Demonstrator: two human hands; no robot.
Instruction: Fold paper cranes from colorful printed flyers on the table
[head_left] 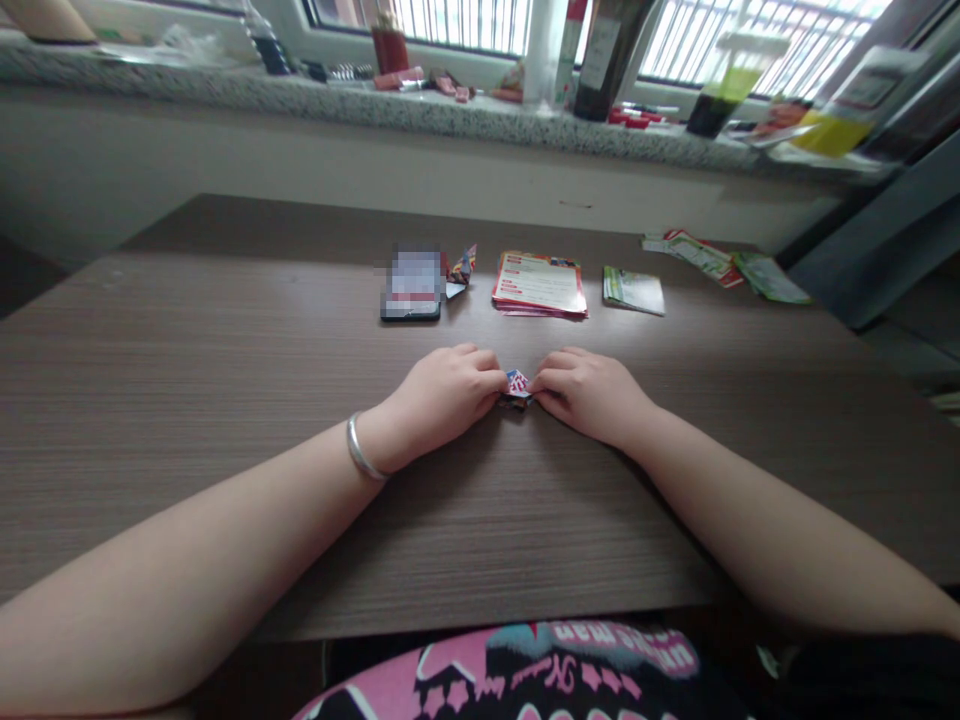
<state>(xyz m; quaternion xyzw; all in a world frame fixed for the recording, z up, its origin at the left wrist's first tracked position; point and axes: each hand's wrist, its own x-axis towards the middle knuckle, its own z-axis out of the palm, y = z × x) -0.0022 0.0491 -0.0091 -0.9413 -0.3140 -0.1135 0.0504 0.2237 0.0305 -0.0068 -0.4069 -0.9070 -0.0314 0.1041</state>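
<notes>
A small folded piece of printed paper (517, 384), coloured white, red and blue, is pinched between my two hands just above the wooden table (225, 370). On its left side, the closed fingers of my left hand (459, 388) grip it; a silver bangle (361, 448) circles that wrist. The fingertips of my right hand (589, 390) close on its right side. My fingers cover both ends of the paper. Beyond my hands stands a pointed, colourful folded paper figure (462, 268), close against a phone (412, 285) whose screen is blurred out.
A stack of printed sheets (541, 285) lies beyond my hands, with a smaller green-and-white stack (634, 291) to its right. Loose green and red paper strips (705, 258) rest at the far right. Bottles (600, 65) and small items line the granite windowsill (322, 97).
</notes>
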